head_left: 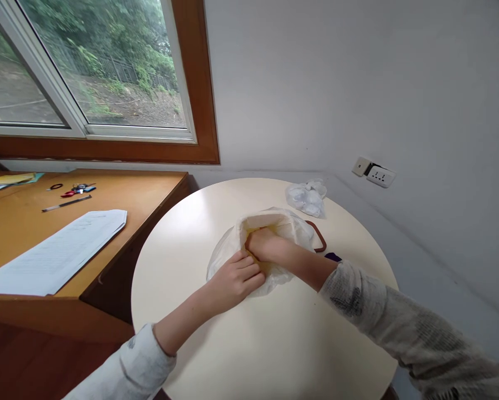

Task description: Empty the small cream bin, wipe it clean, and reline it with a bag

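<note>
A white, thin-walled bag (224,253) rests on the round table with its mouth facing me. Its inside looks yellowish. My left hand (239,276) is closed on the near left edge of the mouth, fingers curled over the rim. Through the opening reaches my right hand (263,244), sunk into the bag past the knuckles. Its fingers are hidden inside, so what they touch does not show. A brown rounded loop (319,238), perhaps a handle, sticks out behind the bag on the right. Close to my right forearm lies a small dark purple thing (333,256).
A knotted clear plastic bag (307,197) with whitish contents sits at the table's (170,250) far edge. On the wooden desk (149,186) to the left are papers (61,250), a pen (66,204) and keys (80,189). A wall with sockets (380,176) stands behind.
</note>
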A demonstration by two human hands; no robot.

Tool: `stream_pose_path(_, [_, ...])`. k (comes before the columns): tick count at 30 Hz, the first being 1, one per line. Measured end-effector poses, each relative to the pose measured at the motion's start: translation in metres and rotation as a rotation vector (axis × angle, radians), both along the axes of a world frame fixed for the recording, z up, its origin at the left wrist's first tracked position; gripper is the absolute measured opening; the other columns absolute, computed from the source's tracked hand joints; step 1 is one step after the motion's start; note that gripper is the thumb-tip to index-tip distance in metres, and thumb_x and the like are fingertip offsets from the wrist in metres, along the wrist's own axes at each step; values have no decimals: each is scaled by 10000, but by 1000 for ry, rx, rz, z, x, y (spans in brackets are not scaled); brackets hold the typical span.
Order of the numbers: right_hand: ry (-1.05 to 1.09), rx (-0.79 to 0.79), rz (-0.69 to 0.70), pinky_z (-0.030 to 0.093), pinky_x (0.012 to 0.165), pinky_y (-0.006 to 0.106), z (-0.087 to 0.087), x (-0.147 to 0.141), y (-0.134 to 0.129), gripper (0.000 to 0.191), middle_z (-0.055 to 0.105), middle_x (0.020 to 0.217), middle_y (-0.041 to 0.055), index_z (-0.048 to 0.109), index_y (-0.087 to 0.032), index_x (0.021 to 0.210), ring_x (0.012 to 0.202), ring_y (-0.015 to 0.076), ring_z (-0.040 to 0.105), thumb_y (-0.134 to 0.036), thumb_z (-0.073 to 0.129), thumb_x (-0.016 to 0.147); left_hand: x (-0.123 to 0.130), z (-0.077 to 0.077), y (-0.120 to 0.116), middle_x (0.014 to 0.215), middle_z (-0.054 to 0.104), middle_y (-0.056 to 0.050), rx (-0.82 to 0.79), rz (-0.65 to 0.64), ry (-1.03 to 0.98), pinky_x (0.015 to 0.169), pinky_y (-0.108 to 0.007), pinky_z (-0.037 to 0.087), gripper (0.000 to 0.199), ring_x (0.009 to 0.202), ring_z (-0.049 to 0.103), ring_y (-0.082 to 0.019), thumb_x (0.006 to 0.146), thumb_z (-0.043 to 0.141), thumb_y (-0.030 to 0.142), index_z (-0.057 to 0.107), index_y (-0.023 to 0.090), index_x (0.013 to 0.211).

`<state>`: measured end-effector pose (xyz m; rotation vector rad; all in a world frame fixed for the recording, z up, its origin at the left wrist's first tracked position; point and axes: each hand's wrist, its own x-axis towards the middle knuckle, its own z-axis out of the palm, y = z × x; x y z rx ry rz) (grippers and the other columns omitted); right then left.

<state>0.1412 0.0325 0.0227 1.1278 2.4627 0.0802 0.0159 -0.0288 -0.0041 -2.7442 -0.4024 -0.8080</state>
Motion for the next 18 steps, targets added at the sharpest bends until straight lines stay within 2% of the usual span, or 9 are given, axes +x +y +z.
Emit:
stream_pose_path(2, [-19,-5,12,445,878,418,-3,-2,3,344,614,1094,135,627,-159,967,1030,303,547,-262,695,646,1,0,-1,620,486,-10,-7,-6,-2,664,-299,354,205,632,416,-138,879,372,89,519,166,758])
stream_pose_path(5, [-53,-9,8,333,992,485,-7,-4,3,599,455,1310,152,517,-152,1177,1225,357,360,-307,698,628,2,0,-1,645,505,-19,-17,-5,-3,661,-302,356,191,647,426,-141,873,380,85,525,161,775])
stream_pose_path(7, [-63,-11,2,305,1015,481,-3,-4,1,621,429,1336,142,482,-158,1214,1250,344,329,-319,682,648,1,-1,0,651,506,-20,-14,0,-3,657,-302,353,175,650,424,-140,865,393,78,521,158,777])
stream_pose_path(12, [-111,-46,-73,430,897,407,14,-1,-5,378,606,1101,140,589,-151,1040,1007,278,563,-264,652,685,-4,-5,5,630,489,-10,7,28,10,637,-299,344,148,627,394,-134,852,422,74,514,155,770])
stream_pose_path(16, [-202,-103,-160,395,911,473,11,5,-1,239,666,859,117,646,-172,747,929,311,595,-209,756,538,-6,-2,8,651,516,-16,-3,44,-3,665,-302,364,107,644,405,-136,853,443,103,525,152,805])
stream_pose_path(18, [-211,-121,-180,398,899,475,10,8,-1,216,667,784,97,640,-186,679,890,306,606,-197,769,506,-6,0,9,685,541,-23,-28,44,-1,705,-307,376,101,674,425,-139,852,447,103,529,152,818])
